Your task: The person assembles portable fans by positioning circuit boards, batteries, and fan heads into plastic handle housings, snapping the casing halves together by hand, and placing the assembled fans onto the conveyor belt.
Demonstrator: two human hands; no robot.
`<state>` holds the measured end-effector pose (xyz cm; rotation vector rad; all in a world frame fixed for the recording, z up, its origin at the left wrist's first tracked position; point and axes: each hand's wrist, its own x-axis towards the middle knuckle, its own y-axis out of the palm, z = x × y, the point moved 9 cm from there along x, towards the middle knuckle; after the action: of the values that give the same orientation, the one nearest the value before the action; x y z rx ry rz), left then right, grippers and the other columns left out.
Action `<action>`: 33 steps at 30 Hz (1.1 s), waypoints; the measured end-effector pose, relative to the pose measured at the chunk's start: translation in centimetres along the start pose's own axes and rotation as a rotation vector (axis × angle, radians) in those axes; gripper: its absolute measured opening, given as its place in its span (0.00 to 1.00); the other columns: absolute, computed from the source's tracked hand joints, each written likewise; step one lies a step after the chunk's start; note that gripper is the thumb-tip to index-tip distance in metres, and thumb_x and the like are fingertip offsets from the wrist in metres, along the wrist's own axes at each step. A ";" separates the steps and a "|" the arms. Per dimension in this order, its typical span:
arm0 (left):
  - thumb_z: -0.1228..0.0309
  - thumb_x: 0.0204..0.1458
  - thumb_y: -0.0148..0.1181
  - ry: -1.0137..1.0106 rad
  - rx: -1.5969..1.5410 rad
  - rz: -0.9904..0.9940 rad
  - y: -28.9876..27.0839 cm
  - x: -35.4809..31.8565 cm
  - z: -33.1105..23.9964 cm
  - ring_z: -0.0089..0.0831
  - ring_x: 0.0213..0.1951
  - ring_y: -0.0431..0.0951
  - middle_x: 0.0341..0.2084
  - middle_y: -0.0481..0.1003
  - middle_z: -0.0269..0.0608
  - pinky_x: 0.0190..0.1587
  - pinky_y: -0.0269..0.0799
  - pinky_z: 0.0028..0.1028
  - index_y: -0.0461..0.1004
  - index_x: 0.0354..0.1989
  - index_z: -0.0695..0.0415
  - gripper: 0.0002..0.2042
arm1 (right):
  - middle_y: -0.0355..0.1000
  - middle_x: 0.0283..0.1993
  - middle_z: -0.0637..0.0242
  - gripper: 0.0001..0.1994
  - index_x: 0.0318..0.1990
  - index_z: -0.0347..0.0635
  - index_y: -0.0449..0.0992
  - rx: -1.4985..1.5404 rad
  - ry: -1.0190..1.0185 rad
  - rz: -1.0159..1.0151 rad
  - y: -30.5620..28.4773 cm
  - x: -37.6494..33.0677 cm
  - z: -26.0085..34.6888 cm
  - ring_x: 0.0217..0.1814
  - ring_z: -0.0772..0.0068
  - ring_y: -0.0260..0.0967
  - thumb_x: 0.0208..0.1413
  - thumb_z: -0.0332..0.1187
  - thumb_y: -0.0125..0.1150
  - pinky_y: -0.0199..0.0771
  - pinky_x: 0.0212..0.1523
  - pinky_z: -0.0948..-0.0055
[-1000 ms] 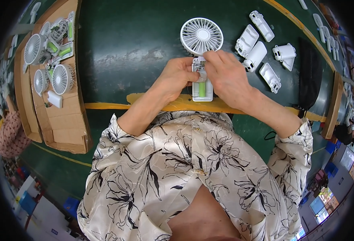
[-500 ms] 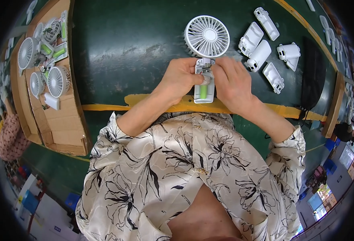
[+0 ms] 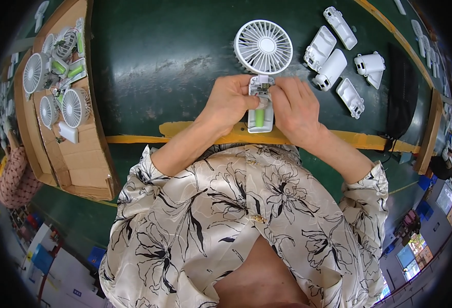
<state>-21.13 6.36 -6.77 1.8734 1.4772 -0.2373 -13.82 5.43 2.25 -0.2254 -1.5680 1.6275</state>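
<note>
A white handheld fan lies face up at the table's near edge, its handle toward me. The handle is uncovered, showing a green battery and a small circuit board near the neck. My left hand grips the handle from the left, its thumb pressed in above the battery. On the other side my right hand has its fingers pinched together at the handle's right edge beside the board. Whatever the right fingertips pinch is hidden.
Several white handle covers lie at the right. A black cloth-like item rests near the wooden strip. At the left, a cardboard box holds several fans with green batteries. Another person's sleeve shows at far left.
Both hands stay at the fan handle, nearly unmoved. The view has shifted very slightly.
</note>
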 end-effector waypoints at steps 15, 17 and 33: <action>0.88 0.39 0.51 0.004 -0.004 0.020 0.0 0.1 0.0 0.25 0.32 0.74 0.30 0.74 0.43 0.36 0.71 0.24 0.71 0.37 0.68 0.14 | 0.65 0.35 0.60 0.13 0.31 0.34 0.68 0.074 0.047 -0.052 -0.3 -0.6 -0.7 0.31 0.63 0.66 0.32 0.23 0.54 0.67 0.28 0.71; 0.88 0.40 0.51 -0.007 -0.007 0.034 0.0 0.1 0.2 0.26 0.32 0.74 0.30 0.74 0.44 0.37 0.71 0.24 0.71 0.37 0.68 0.13 | 0.65 0.35 0.60 0.12 0.31 0.34 0.68 0.102 0.045 -0.068 -0.2 -0.6 -0.8 0.29 0.63 0.66 0.32 0.21 0.54 0.68 0.26 0.71; 0.88 0.38 0.52 -0.016 -0.036 0.066 0.1 0.0 -0.1 0.25 0.32 0.75 0.30 0.75 0.44 0.37 0.71 0.24 0.71 0.36 0.70 0.13 | 0.65 0.35 0.59 0.13 0.31 0.33 0.68 0.110 -0.012 -0.046 -0.2 -0.4 -0.7 0.28 0.65 0.67 0.32 0.20 0.55 0.69 0.24 0.73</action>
<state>-21.04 6.39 -6.65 1.8839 1.3970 -0.1929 -13.05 5.72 2.09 -0.1206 -1.4772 1.6763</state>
